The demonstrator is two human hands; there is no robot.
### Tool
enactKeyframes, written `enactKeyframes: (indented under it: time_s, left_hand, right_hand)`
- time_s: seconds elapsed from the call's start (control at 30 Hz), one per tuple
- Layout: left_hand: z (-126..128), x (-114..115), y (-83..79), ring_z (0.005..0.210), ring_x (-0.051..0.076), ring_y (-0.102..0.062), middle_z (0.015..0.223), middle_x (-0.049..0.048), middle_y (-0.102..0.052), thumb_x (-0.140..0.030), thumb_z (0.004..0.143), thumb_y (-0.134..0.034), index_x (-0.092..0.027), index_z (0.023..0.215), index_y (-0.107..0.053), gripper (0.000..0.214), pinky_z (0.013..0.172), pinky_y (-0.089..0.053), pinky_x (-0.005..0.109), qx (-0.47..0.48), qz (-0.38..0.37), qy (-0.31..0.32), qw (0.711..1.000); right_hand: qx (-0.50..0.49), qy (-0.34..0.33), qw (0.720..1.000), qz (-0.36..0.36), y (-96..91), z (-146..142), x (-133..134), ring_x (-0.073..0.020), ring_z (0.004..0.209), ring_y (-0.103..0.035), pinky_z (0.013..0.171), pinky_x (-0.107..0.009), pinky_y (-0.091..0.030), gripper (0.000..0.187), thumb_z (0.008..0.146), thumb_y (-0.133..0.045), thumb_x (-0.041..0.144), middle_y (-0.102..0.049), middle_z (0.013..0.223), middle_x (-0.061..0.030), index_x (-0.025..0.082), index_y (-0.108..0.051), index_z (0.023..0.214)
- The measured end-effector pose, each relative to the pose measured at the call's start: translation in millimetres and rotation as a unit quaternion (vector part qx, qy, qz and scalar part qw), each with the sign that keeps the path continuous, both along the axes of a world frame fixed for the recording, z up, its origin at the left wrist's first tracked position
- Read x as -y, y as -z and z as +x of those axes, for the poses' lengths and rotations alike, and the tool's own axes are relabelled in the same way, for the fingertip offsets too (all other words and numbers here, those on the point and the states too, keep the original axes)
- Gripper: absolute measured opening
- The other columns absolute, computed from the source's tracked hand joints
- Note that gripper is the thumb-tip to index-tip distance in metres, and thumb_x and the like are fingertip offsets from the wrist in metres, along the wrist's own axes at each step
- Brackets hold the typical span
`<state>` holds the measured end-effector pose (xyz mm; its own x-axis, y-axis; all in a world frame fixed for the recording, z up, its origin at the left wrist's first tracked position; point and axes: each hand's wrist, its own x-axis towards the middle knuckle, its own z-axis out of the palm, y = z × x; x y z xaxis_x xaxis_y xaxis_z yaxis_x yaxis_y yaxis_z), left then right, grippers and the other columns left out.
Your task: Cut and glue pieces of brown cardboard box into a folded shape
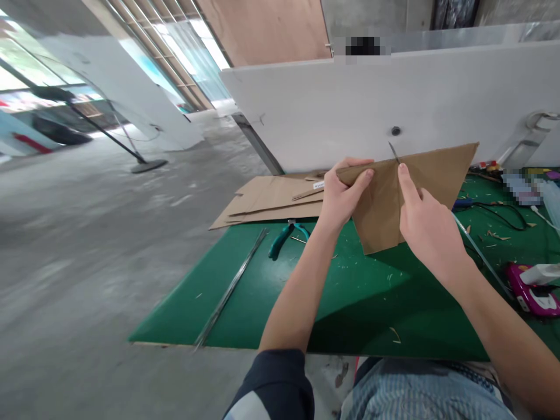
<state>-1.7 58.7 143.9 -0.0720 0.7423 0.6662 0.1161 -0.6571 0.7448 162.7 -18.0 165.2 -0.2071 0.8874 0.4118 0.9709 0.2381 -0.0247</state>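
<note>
Brown cardboard (381, 204) is raised above the green tabletop (350, 303) before you, your left hand (342, 195) pinching its upper edge with the thumb on the near face. Your right hand (426, 224) grips a thin blade (394, 153), forefinger extended, the tip sticking up past that edge; the handle is hidden. Teal-handled pliers (280, 242) lie left of your left forearm, near a bundle of thin wires (231, 288).

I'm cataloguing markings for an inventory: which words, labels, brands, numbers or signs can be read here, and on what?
No text can be read with certainty.
White label on the stacked cardboard, beside the left hand: dark characters, too small to read.
Magenta device at right: any print is too small and blurred.
</note>
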Motion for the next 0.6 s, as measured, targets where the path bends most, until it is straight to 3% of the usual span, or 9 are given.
enactKeyframes:
  time_s: [0.27,0.5,0.6]
  left_hand:
    - [0.0,-2.6,0.5,0.074,0.013,-0.065,0.083,0.0018,-0.070,-0.040,0.079,-0.069,-0.023,0.094,-0.072,0.022,0.064,-0.054,0.024,-0.003,0.008,-0.015,1.000]
    - [0.0,-1.3,2.4,0.076,0.013,-0.065,0.085,0.0009,-0.070,-0.040,0.081,-0.068,-0.026,0.095,-0.071,0.020,0.067,-0.053,0.024,-0.010,0.021,-0.016,1.000]
    - [0.2,-2.3,2.7,0.079,0.014,-0.066,0.087,0.0016,-0.070,-0.042,0.081,-0.067,-0.026,0.095,-0.071,0.022,0.070,-0.054,0.026,-0.015,0.028,-0.029,0.999]
  right_hand:
    - [0.039,0.037,0.998,0.031,19.5,-6.6,8.0,-0.0079,0.046,-0.039,0.045,-0.023,-0.030,0.070,0.088,-0.030,0.008,-0.054,0.082,-0.0056,0.018,-0.008,0.154]
    - [0.009,0.035,0.999,0.023,4.8,-11.0,-0.2,-0.0069,0.048,-0.040,0.049,-0.022,-0.034,0.074,0.087,-0.033,0.007,-0.053,0.081,-0.0044,0.022,-0.005,0.154]
    - [0.005,0.033,0.999,0.026,10.5,-10.9,-0.8,-0.0064,0.047,-0.039,0.048,-0.022,-0.034,0.073,0.087,-0.032,0.007,-0.053,0.082,-0.0044,0.023,-0.007,0.154]
